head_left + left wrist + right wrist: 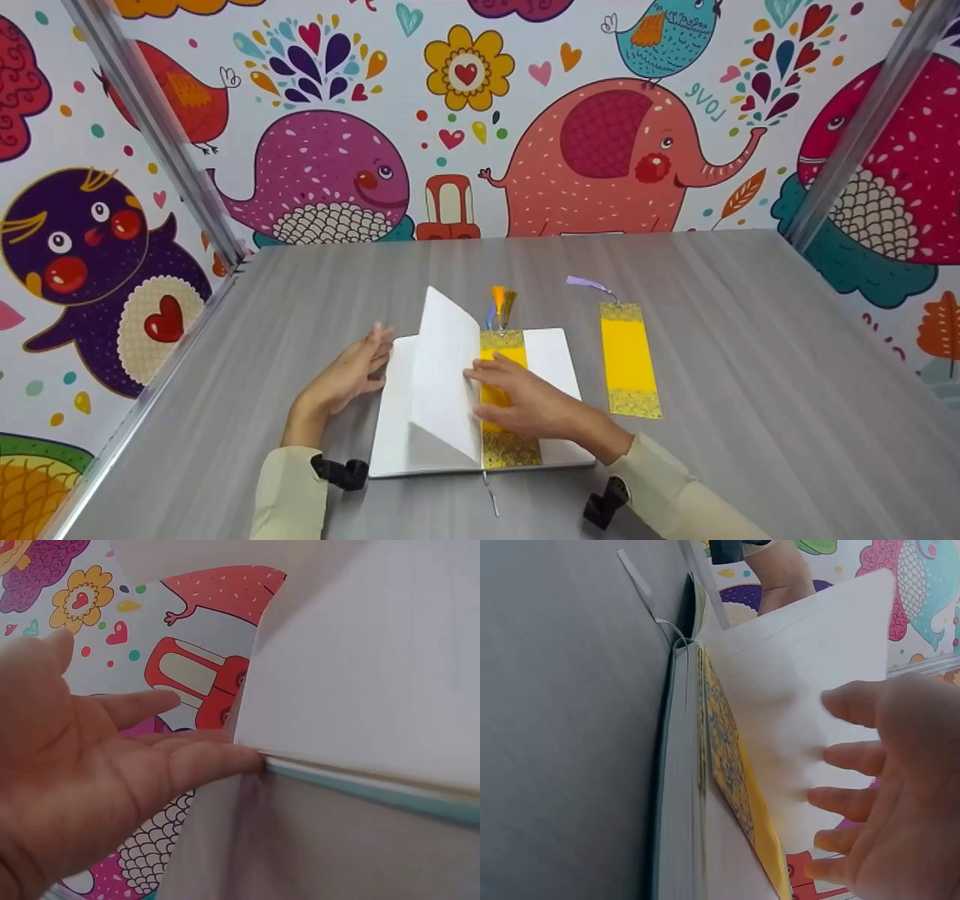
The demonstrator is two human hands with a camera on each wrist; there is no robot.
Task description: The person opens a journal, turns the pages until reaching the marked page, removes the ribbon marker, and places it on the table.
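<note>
A notebook (555, 360) lies open on the table with one white page (446, 375) standing up from its middle. Along the right-hand page's inner side lies a yellow bookmark (511, 450) with gold glitter ends; orange, gold and blue tassels (499, 300) stick out above it. My right hand (529, 397) hovers over this bookmark, fingers extended toward the raised page. In the right wrist view, the fingers (847, 757) are spread beside that page. My left hand (349, 375) is at the notebook's left edge, where its extended fingertips touch the corner in the left wrist view.
Another yellow bookmark (628, 360) with glitter ends and a lilac tassel (589, 283) lies right of the notebook. A thin ribbon (491, 495) hangs out of the notebook's near edge. Printed cartoon panels (465, 135) and metal posts (161, 127) border the grey table (720, 450).
</note>
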